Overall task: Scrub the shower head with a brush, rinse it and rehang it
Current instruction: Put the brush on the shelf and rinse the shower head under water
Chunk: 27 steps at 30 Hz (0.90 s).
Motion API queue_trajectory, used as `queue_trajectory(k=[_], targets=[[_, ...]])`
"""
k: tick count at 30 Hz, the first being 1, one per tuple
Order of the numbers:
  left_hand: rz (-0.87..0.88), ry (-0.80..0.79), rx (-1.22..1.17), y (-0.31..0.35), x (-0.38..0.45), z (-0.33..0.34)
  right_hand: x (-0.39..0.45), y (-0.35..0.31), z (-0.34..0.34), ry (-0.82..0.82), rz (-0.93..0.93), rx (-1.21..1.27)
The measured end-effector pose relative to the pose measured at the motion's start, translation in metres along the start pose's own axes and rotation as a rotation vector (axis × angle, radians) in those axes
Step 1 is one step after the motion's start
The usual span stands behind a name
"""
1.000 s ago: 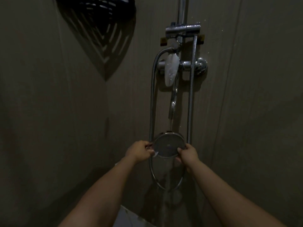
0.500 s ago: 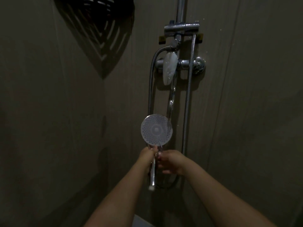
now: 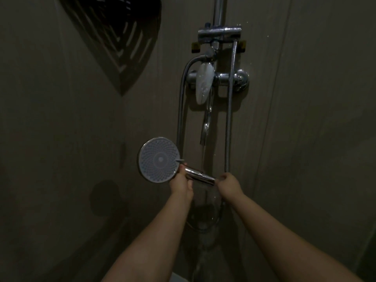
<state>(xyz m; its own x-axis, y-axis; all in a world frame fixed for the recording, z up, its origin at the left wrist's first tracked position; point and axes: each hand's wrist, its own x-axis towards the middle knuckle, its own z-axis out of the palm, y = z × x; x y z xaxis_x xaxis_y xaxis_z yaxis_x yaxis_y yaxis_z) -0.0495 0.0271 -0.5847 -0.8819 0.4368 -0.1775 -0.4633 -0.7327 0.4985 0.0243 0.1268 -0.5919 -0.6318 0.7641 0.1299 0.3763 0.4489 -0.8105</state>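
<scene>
Shower head (image 3: pixel 159 159) now tipped sideways, I see left hand (image 3: pixel 181 183) and right hand (image 3: pixel 229 183) grasping its handle against dim tiled wall (image 3: pixel 305 119).

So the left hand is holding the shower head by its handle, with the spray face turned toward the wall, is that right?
Not quite. In the head view the left hand does grip the shower head by its handle, but the spray face is turned toward the camera, nozzle pattern visible, not toward the wall.

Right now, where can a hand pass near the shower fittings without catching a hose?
Open wall lies left of the shower head, below the corner shelf, and right of the straight hose. Between that hose and the curved hose, the tap lever crowds things.
</scene>
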Motion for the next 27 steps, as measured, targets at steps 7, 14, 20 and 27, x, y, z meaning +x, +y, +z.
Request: queue_trajectory(k=[7,14,20,27], targets=[[0.056,0.117,0.252,0.007,0.018,-0.011,0.019,-0.077,-0.035,0.139,-0.231,0.396],[0.096,0.061,0.25,0.015,0.015,-0.015,0.037,-0.176,-0.065,0.045,-0.413,0.393],[0.09,0.025,0.255,0.025,0.015,-0.02,0.043,-0.191,-0.064,-0.114,-0.124,0.363],[0.061,0.045,0.277,0.041,0.008,-0.032,-0.003,-0.123,-0.009,-0.16,-0.322,0.151]])
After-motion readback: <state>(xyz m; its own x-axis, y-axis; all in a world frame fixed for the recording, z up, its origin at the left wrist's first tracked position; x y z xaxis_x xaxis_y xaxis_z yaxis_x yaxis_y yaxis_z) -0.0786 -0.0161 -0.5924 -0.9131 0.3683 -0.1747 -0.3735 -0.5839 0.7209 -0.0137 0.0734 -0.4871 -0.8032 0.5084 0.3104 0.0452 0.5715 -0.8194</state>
